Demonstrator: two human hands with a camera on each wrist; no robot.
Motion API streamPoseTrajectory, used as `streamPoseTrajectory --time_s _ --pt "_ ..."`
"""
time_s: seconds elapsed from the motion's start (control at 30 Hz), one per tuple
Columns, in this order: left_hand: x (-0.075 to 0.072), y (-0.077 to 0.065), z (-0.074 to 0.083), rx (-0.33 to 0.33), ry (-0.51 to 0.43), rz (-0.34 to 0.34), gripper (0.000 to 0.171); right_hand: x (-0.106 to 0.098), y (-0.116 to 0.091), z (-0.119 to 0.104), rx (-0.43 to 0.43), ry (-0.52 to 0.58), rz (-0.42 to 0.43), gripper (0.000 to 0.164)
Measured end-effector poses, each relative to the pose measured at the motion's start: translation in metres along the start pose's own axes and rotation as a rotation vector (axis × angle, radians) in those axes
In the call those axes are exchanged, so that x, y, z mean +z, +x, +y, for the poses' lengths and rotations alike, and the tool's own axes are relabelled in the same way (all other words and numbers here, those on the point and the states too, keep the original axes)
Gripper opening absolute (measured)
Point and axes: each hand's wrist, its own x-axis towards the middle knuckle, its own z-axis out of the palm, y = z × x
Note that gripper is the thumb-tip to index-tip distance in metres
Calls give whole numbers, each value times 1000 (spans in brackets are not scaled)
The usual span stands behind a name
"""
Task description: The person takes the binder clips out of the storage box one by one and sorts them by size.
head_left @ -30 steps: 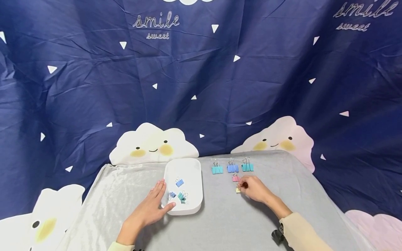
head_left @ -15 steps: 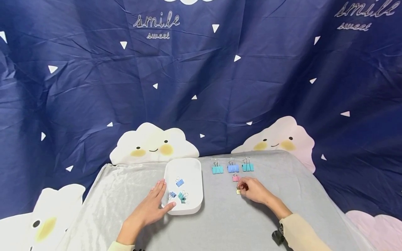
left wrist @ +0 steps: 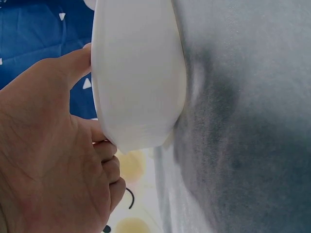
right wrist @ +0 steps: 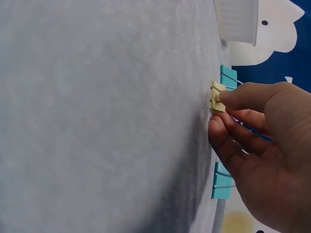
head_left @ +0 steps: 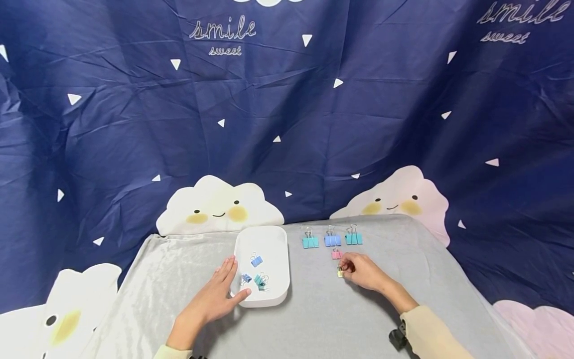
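Note:
My right hand (head_left: 358, 269) pinches a small yellow binder clip (head_left: 340, 272) that stands on the grey cloth; the right wrist view shows the yellow clip (right wrist: 216, 97) between thumb and forefinger of the hand (right wrist: 252, 141). Just behind it lies a pink clip (head_left: 336, 255). Further back a row holds a teal clip (head_left: 310, 242), a blue clip (head_left: 332, 241) and another teal clip (head_left: 353, 239). My left hand (head_left: 214, 297) rests flat against the white tray (head_left: 269, 298), thumb at its near corner. In the left wrist view the hand (left wrist: 53, 160) touches the tray wall (left wrist: 136, 73).
The tray holds a blue clip (head_left: 256, 261), a second blue clip (head_left: 245, 278) and a teal one (head_left: 260, 281). The grey cloth (head_left: 314, 319) covers the table. A dark blue backdrop with clouds (head_left: 219, 207) hangs behind. A black clip (head_left: 396, 339) sits by my right sleeve.

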Motion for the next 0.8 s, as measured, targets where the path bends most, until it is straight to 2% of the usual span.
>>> streamPoseTrajectory --time_s 0.1,0.23,0.47,0.63,0.8 --pt "1 0 0 -1 1 2 99 -4 0 -2 3 4 -6 19" --pt "1 -1 -1 0 7 8 99 -11 5 -7 1 -44 25 15" --pt "1 0 -2 7 30 16 99 -23 26 -23 -30 -80 75 10" --pt "2 0 -3 10 26 15 100 -28 49 -48 -58 -86 51 9" --pt "3 0 -3 12 20 17 99 -23 77 -79 -153 -121 30 8"
